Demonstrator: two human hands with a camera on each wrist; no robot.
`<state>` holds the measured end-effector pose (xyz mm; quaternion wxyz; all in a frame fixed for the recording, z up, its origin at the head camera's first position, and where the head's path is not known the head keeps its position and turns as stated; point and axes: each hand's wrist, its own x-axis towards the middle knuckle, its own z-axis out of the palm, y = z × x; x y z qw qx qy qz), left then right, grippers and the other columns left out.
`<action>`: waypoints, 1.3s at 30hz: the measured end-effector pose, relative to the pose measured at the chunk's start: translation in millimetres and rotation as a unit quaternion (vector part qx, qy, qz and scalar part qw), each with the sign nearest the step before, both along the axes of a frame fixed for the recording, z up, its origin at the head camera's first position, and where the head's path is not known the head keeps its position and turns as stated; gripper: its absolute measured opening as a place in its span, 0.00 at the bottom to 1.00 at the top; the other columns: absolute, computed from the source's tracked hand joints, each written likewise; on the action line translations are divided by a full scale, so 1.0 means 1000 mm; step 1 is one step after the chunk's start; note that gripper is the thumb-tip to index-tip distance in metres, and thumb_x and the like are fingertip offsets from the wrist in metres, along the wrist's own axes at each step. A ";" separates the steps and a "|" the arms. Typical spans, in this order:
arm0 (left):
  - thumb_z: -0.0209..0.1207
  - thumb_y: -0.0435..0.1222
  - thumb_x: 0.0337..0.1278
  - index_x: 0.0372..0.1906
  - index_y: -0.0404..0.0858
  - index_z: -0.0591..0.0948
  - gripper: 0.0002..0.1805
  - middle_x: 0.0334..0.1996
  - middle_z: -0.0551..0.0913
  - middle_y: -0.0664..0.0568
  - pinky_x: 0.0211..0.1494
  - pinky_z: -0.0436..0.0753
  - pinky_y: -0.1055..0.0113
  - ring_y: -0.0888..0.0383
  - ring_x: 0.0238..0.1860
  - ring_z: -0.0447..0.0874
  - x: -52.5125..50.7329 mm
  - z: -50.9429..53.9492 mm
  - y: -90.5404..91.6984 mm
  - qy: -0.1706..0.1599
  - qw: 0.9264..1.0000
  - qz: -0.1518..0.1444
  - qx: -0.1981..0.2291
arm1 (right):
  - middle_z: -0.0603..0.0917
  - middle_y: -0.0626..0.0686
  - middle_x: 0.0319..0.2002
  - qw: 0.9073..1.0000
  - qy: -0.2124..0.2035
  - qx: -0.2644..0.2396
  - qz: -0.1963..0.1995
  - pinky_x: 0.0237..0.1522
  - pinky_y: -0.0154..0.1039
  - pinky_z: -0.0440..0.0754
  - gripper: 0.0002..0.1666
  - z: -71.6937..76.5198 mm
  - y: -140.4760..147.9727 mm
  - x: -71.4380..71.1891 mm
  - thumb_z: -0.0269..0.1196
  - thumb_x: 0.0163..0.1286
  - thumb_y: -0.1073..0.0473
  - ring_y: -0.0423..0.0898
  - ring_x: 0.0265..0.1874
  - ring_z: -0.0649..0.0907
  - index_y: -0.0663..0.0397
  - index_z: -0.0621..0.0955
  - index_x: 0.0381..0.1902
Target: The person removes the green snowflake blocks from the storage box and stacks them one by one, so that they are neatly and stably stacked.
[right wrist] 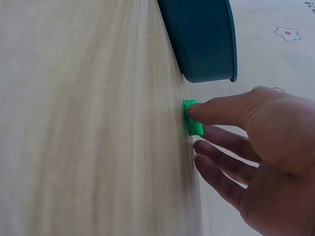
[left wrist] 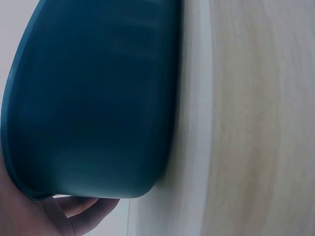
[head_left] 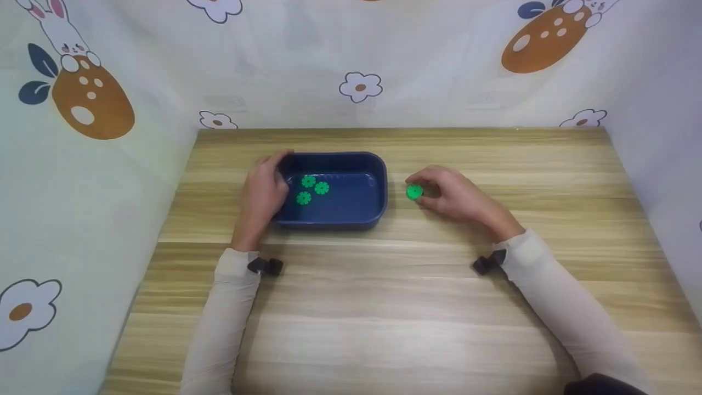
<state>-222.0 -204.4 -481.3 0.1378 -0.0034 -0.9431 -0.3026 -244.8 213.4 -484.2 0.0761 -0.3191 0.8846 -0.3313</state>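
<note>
A dark blue plastic tub stands on the table, and three green notched discs lie inside it toward its left end. My left hand grips the tub's left end, the thumb over the rim and the fingers round the outside; the left wrist view shows the tub's side wall close up. To the right of the tub, my right hand pinches a green notched disc piece between thumb and fingers, low at the tabletop. The piece looks thick edge-on in the right wrist view; whether several discs are stacked is unclear.
The wood-grain table ends at a patterned cloth backdrop behind the tub, with further cloth along the left and right sides. Both wrists carry small black camera mounts.
</note>
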 end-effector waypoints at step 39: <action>0.49 0.26 0.73 0.72 0.49 0.82 0.30 0.66 0.85 0.40 0.67 0.83 0.40 0.40 0.66 0.84 0.000 0.000 -0.001 -0.018 1.000 0.002 0.004 | 0.86 0.61 0.64 0.994 0.038 -0.098 -0.010 0.62 0.55 0.85 0.25 0.029 -0.043 -0.003 0.65 0.77 0.66 0.58 0.60 0.85 0.60 0.81 0.70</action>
